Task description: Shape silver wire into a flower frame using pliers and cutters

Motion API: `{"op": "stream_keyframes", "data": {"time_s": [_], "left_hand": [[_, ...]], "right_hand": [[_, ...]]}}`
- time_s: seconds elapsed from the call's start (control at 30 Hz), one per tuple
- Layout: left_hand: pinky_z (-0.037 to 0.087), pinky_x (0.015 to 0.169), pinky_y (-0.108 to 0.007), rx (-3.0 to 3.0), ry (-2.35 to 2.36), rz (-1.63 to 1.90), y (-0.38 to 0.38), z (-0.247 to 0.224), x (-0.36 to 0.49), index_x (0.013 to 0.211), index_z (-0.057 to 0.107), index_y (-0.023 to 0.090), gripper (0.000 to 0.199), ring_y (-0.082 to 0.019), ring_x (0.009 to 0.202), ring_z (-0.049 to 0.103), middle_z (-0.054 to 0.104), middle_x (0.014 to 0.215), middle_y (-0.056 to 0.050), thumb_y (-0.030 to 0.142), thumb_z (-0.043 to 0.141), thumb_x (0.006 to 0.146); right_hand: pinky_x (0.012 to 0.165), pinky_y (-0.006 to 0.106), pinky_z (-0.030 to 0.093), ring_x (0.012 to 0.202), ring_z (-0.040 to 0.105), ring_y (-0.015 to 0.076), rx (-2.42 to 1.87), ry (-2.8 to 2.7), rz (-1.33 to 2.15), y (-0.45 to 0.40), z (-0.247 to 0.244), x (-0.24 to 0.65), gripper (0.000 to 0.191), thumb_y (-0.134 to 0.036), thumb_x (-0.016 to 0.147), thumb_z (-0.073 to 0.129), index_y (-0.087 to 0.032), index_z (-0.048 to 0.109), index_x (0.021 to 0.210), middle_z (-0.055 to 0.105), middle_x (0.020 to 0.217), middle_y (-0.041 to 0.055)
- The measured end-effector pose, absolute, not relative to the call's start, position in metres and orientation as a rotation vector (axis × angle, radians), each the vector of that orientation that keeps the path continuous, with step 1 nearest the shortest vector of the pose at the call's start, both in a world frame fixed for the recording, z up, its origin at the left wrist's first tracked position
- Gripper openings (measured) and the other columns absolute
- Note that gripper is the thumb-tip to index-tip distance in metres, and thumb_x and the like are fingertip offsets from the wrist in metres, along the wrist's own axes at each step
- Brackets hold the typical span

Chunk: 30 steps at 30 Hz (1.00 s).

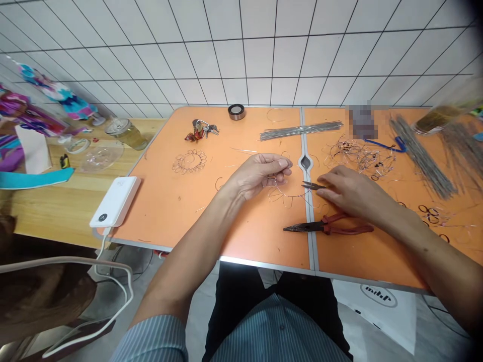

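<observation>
My left hand (264, 175) pinches a thin wire ring with petal-like loops (288, 197), which hangs below the fingers over the orange table (249, 226). Just to the right, my right hand (341, 187) is closed on small pliers (312, 185); only their dark, slightly parted tips show, pointing left at the wire, and the handles are hidden in the palm. Between me and the hands lie red-handled long-nose pliers (326, 225) across the table's seam. A similar looped wire ring (189, 162) rests on the left part of the table.
Straight wires (301, 130) lie at the back, with a thicker wire bundle (424, 156) at right. Tangled wire pieces (358, 156) sit behind my right hand. Keys (204, 128), a black tape roll (236, 112) and a white power bank (115, 202) with a cable are farther left.
</observation>
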State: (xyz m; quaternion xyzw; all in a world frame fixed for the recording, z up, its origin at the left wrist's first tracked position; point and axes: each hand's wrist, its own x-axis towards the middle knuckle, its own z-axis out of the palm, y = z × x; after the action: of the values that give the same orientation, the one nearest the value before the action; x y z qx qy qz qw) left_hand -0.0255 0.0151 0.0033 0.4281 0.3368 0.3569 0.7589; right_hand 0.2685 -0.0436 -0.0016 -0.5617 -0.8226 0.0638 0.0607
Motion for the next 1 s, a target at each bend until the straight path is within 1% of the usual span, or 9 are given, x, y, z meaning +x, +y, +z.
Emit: {"op": "stream_keyframes", "data": {"time_s": [0.03, 0.07, 0.17, 0.27, 0.33, 0.43, 0.6, 0.77, 1.0], "left_hand": [[0.064, 0.075, -0.026, 0.944, 0.736, 0.774, 0.014, 0.003, -0.025, 0.089, 0.083, 0.013, 0.024, -0.007, 0.065, 0.067, 0.080, 0.088, -0.004, 0.031, 0.099, 0.087], [0.062, 0.072, -0.024, 0.959, 0.740, 0.768, 0.013, 0.004, -0.024, 0.089, 0.083, 0.013, 0.022, -0.007, 0.065, 0.067, 0.080, 0.088, -0.004, 0.030, 0.098, 0.089], [0.056, 0.065, -0.021, 1.006, 0.783, 0.744, 0.009, 0.004, -0.021, 0.089, 0.084, 0.012, 0.017, -0.007, 0.063, 0.065, 0.079, 0.086, -0.004, 0.026, 0.094, 0.092], [0.055, 0.066, -0.021, 1.021, 0.848, 0.710, 0.006, 0.004, -0.017, 0.087, 0.084, 0.013, 0.016, -0.006, 0.062, 0.064, 0.079, 0.082, -0.004, 0.025, 0.094, 0.092], [0.055, 0.067, -0.021, 1.030, 0.862, 0.693, 0.005, 0.003, -0.015, 0.084, 0.083, 0.013, 0.017, -0.006, 0.062, 0.063, 0.079, 0.081, -0.004, 0.024, 0.094, 0.092], [0.055, 0.067, -0.022, 1.055, 0.856, 0.689, 0.005, 0.003, -0.013, 0.082, 0.082, 0.013, 0.017, -0.007, 0.062, 0.063, 0.079, 0.080, -0.004, 0.022, 0.091, 0.093], [0.051, 0.065, -0.023, 1.146, 0.890, 0.693, 0.003, 0.005, -0.013, 0.080, 0.082, 0.014, 0.016, -0.008, 0.061, 0.061, 0.079, 0.079, -0.004, 0.022, 0.090, 0.091], [0.048, 0.065, -0.025, 1.279, 0.885, 0.686, 0.003, 0.007, -0.017, 0.077, 0.082, 0.015, 0.019, -0.009, 0.063, 0.061, 0.080, 0.079, -0.006, 0.026, 0.088, 0.091], [0.047, 0.066, -0.025, 1.356, 0.831, 0.650, 0.004, 0.006, -0.019, 0.075, 0.081, 0.015, 0.019, -0.010, 0.066, 0.062, 0.076, 0.075, -0.005, 0.021, 0.087, 0.091]], "right_hand": [[0.097, 0.047, 0.051, 0.118, 0.073, 0.0385, -1.667, -2.398, 0.310, -0.042, 0.007, 0.263, 0.035, -0.043, 0.114, 0.054, -0.021, 0.081, 0.117, 0.078, 0.131, 0.0223], [0.097, 0.047, 0.051, 0.114, 0.074, 0.0374, -1.665, -2.223, 0.350, -0.040, 0.016, 0.256, 0.030, -0.041, 0.110, 0.058, -0.022, 0.081, 0.110, 0.082, 0.122, 0.0183], [0.088, 0.043, 0.051, 0.098, 0.073, 0.0304, -1.677, -1.930, 0.644, -0.035, 0.041, 0.229, 0.029, -0.048, 0.105, 0.066, -0.025, 0.083, 0.109, 0.084, 0.109, 0.0096], [0.076, 0.039, 0.047, 0.084, 0.067, 0.0255, -1.639, -1.867, 0.824, -0.031, 0.047, 0.209, 0.028, -0.052, 0.102, 0.071, -0.025, 0.081, 0.100, 0.078, 0.091, 0.0056], [0.073, 0.038, 0.046, 0.080, 0.063, 0.0236, -1.618, -1.836, 0.893, -0.030, 0.044, 0.203, 0.028, -0.053, 0.098, 0.076, -0.026, 0.080, 0.096, 0.073, 0.085, 0.0040], [0.071, 0.037, 0.045, 0.079, 0.060, 0.0222, -1.590, -1.780, 0.983, -0.032, 0.039, 0.202, 0.028, -0.053, 0.093, 0.082, -0.026, 0.079, 0.093, 0.070, 0.083, 0.0033], [0.068, 0.036, 0.042, 0.077, 0.057, 0.0215, -1.612, -1.785, 0.975, -0.035, 0.041, 0.198, 0.021, -0.047, 0.092, 0.078, -0.026, 0.074, 0.090, 0.066, 0.079, 0.0029], [0.071, 0.038, 0.040, 0.078, 0.060, 0.0223, -1.623, -1.946, 0.822, -0.037, 0.046, 0.196, 0.018, -0.042, 0.096, 0.068, -0.026, 0.071, 0.090, 0.068, 0.080, 0.0030], [0.072, 0.038, 0.040, 0.079, 0.060, 0.0226, -1.579, -2.032, 0.794, -0.037, 0.047, 0.200, 0.014, -0.039, 0.098, 0.067, -0.026, 0.069, 0.091, 0.070, 0.082, 0.0024]]}}
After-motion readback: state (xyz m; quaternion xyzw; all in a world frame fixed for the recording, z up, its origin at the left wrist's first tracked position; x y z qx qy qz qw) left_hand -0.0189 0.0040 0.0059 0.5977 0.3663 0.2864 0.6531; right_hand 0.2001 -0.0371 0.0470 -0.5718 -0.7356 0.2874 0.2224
